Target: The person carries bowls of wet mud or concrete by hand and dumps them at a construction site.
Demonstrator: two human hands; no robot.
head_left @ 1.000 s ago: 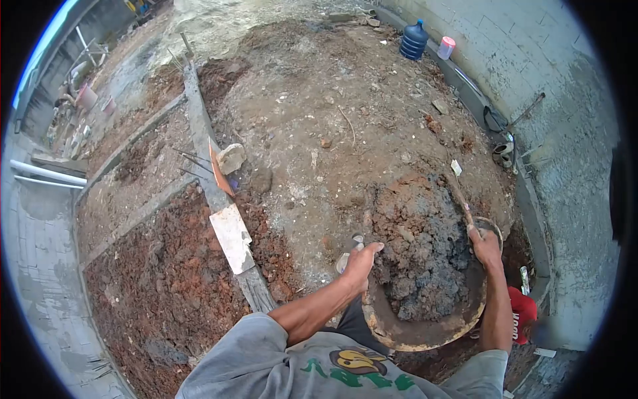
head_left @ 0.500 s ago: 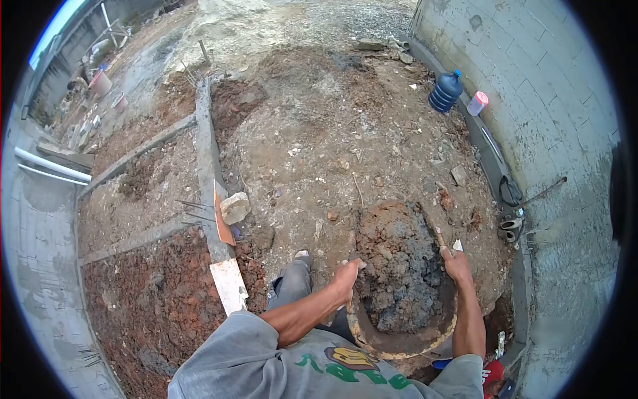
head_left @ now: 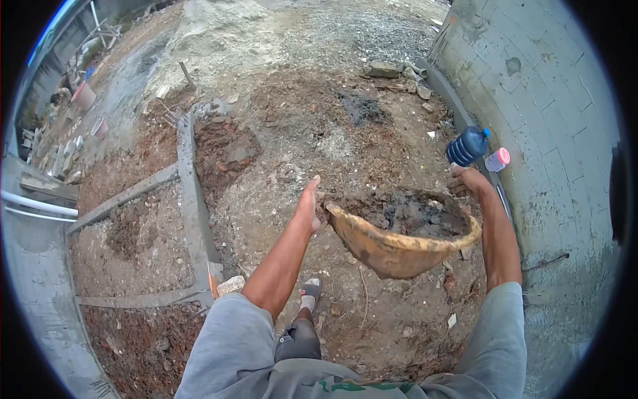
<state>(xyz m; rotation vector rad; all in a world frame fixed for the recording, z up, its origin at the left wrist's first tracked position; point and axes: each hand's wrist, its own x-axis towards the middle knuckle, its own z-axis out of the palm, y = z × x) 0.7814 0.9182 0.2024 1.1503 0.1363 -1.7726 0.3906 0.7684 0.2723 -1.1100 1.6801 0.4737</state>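
Observation:
A mud-caked yellow tub (head_left: 399, 256) is in front of me, tilted away, its near wall and underside facing me. Dark wet soil (head_left: 425, 216) shows inside it. My left hand (head_left: 311, 207) is open at the tub's left end, fingers stretched forward and right beside the rim. Beyond the tub's right end is my right hand (head_left: 469, 181), open with its fingers slightly bent, apart from the rim in this view. It overlaps the lower edge of a blue water bottle (head_left: 468, 146) farther back.
Rough soil (head_left: 292, 159) spreads ahead. Low concrete beams (head_left: 193, 186) divide the ground at left, with a pale stone (head_left: 231, 286) nearby. A block wall (head_left: 551, 113) runs along the right, a pink-lidded container (head_left: 497, 159) beside it. Buckets (head_left: 84, 96) stand far left.
The tub has gone from close to my body to farther forward and tipped away. Both hands have stretched forward and come off its sides. My view has shifted too.

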